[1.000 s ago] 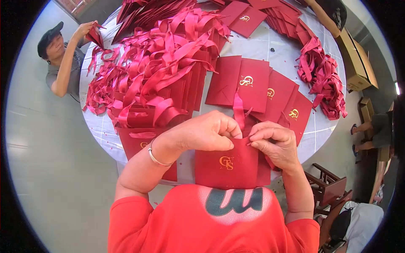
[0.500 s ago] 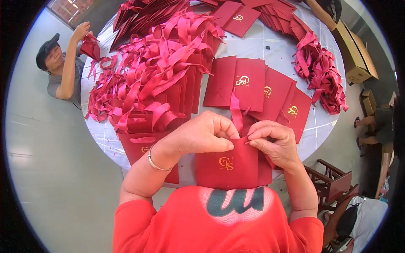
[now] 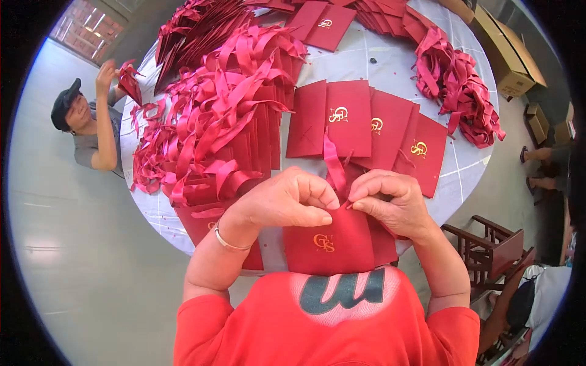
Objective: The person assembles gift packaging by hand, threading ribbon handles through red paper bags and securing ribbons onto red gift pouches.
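A dark red paper gift bag (image 3: 329, 259) with a gold emblem lies flat at the near table edge, against my shirt. At its top edge, my right hand (image 3: 394, 201) pinches the thin twisted end of a ribbon between thumb and forefinger. My left hand (image 3: 290, 198), a bangle on its wrist, sits just left of that, fingers curled in and thumb pointing right; what its fingertips hold, if anything, is hidden. Beyond the hands a pink-red ribbon (image 3: 332, 160) stands up from the bag's top. Several flat red bags (image 3: 351, 135) lie fanned out behind it.
Bags with ribbon handles (image 3: 226, 122) are heaped on the left of the round, white-covered table (image 3: 455, 174). Loose ribbon bundles (image 3: 458, 91) lie at the right rim. A person (image 3: 97, 131) at the left holds a bag. A wooden chair (image 3: 494, 250) and cardboard boxes (image 3: 506, 58) stand right.
The view has shifted slightly. My right hand has tipped a little and still pinches the ribbon end at the bag's top; my left hand has stayed beside it.
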A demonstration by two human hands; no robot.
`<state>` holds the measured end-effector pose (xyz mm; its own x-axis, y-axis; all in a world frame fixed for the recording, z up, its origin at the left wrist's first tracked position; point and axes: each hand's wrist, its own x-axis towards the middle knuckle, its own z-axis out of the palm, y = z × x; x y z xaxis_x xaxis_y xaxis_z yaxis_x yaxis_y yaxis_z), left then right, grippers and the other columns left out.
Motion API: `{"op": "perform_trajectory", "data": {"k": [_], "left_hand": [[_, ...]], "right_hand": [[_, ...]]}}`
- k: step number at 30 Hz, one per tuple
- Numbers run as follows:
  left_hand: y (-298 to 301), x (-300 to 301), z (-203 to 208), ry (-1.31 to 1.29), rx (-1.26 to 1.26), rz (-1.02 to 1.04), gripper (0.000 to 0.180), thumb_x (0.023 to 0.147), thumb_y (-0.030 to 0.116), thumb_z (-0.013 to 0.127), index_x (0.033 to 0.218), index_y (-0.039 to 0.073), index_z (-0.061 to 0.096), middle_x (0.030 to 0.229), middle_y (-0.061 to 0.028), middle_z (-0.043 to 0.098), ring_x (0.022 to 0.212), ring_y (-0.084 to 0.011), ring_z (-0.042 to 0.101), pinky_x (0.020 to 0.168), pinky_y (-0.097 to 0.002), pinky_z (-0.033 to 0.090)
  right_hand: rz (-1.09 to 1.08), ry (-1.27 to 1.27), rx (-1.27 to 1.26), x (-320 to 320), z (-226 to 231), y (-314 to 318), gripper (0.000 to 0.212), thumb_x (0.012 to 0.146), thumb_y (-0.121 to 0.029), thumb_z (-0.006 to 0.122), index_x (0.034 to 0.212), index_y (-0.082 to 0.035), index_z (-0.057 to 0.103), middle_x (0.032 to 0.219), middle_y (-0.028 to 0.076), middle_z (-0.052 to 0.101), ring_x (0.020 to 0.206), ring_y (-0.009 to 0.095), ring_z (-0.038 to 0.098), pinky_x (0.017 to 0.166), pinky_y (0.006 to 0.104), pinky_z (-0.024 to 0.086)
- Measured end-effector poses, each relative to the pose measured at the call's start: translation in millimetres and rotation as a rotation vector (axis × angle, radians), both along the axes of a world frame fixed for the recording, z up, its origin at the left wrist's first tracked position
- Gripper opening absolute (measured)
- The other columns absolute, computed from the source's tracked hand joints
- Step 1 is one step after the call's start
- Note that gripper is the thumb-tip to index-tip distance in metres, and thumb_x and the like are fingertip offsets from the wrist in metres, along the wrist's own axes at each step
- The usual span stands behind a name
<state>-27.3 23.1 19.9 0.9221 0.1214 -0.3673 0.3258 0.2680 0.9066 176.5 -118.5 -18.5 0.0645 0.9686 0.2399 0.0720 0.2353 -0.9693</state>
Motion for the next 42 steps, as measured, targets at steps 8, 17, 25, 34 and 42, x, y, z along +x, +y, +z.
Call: {"op": "perform_trajectory", "data": {"k": [8,17,25,34,42], "left_hand": [[-8,2,10,0.012,0.044,0.066,0.016,0.082,-0.004,0.071,0.097,-0.004,0.067,0.085,0.0026,0.064,0.076,-0.0017,0.054,0.065,-0.0183,0.044],[-8,1,1,0.007,0.076,0.099,0.021,0.089,-0.002,0.062,0.110,-0.004,0.066,0.099,-0.0036,0.070,0.089,-0.0064,0.063,0.079,-0.0219,0.051],[-13,4,-1,0.016,0.040,0.131,0.017,0.092,-0.001,0.061,0.107,-0.003,0.065,0.096,-0.0033,0.069,0.086,-0.0065,0.063,0.077,-0.0222,0.052],[-19,6,-3,0.064,0.089,0.255,0.008,0.092,-0.002,0.060,0.099,-0.001,0.065,0.088,-0.0009,0.068,0.077,-0.0030,0.061,0.066,-0.0189,0.050],[-23,8,-1,0.061,0.102,0.278,0.009,0.091,0.000,0.062,0.099,0.000,0.063,0.083,0.0015,0.066,0.072,-0.0005,0.057,0.061,-0.0175,0.045]], "right_hand": [[0.031,0.189,-0.085,4,-4,-5,0.008,0.088,-0.002,0.070,0.095,0.001,0.068,0.095,0.003,0.067,0.085,0.007,0.061,0.073,0.0227,0.050],[-0.028,0.182,-0.253,2,-2,-5,0.009,0.093,-0.003,0.065,0.101,0.001,0.064,0.095,0.002,0.066,0.088,0.007,0.060,0.078,0.0224,0.050],[-0.136,0.093,-0.156,-4,-9,-3,0.008,0.087,-0.004,0.070,0.094,-0.001,0.068,0.086,0.004,0.068,0.077,0.008,0.062,0.068,0.0235,0.050],[-0.312,-0.456,0.465,-10,-1,-5,0.019,0.069,0.000,0.079,0.083,-0.004,0.067,0.084,0.010,0.065,0.077,0.025,0.066,0.063,0.0325,0.054],[-0.297,-0.584,0.436,-14,1,-8,0.021,0.066,-0.001,0.078,0.083,-0.006,0.066,0.076,0.007,0.064,0.068,0.022,0.066,0.058,0.0327,0.053]]}}
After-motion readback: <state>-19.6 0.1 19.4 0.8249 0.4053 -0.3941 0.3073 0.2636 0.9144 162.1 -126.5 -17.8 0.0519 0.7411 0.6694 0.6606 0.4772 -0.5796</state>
